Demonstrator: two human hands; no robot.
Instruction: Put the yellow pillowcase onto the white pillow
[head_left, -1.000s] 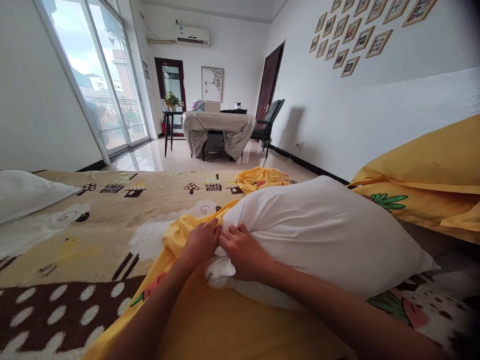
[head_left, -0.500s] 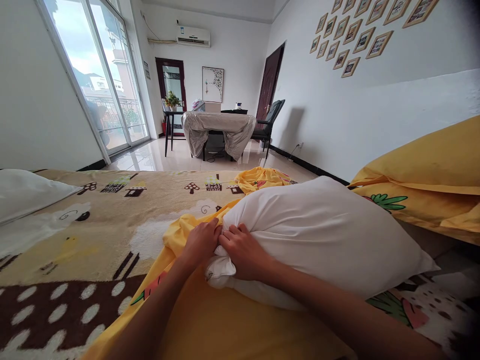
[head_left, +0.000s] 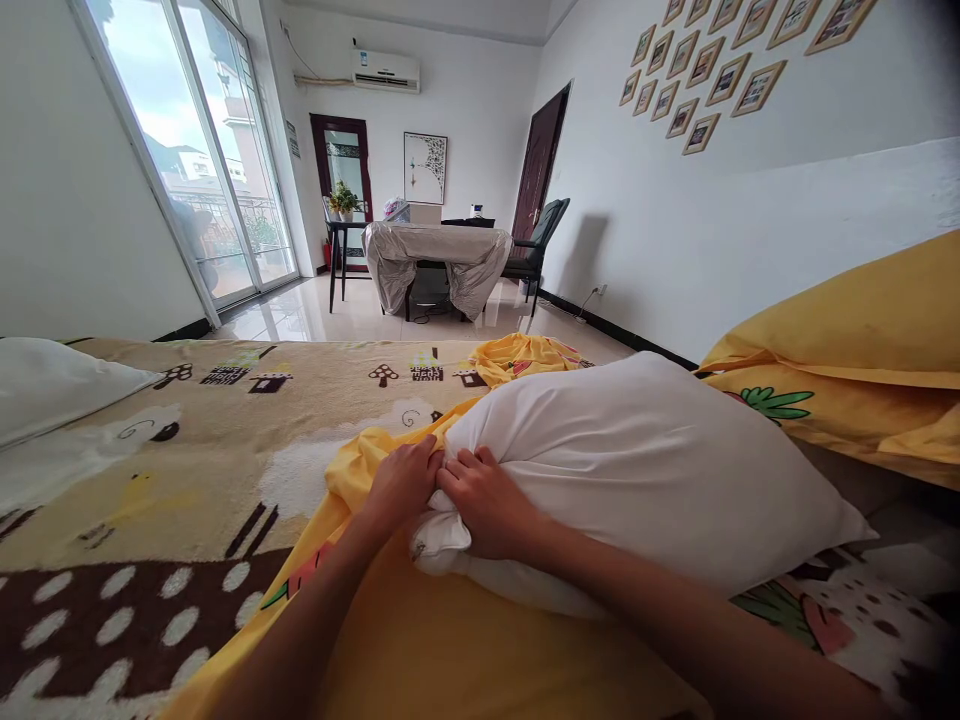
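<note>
A plump white pillow (head_left: 645, 470) lies on its side across a yellow pillowcase (head_left: 465, 650) with a carrot print. Its left end is gathered into folds. My right hand (head_left: 487, 500) is closed on that bunched end, and a small white corner flap sticks out beneath it. Right beside it, my left hand (head_left: 405, 480) is closed at the edge where yellow cloth meets the pillow; its fingertips are partly hidden. The knuckles of both hands nearly touch.
Beneath everything spreads a beige and brown patterned blanket (head_left: 225, 430). Another white pillow (head_left: 67, 385) lies at the left, a yellow cushion (head_left: 862, 320) at the right. A crumpled yellow cloth (head_left: 525, 358) sits behind the pillow. Farther off stands a covered table (head_left: 435, 240).
</note>
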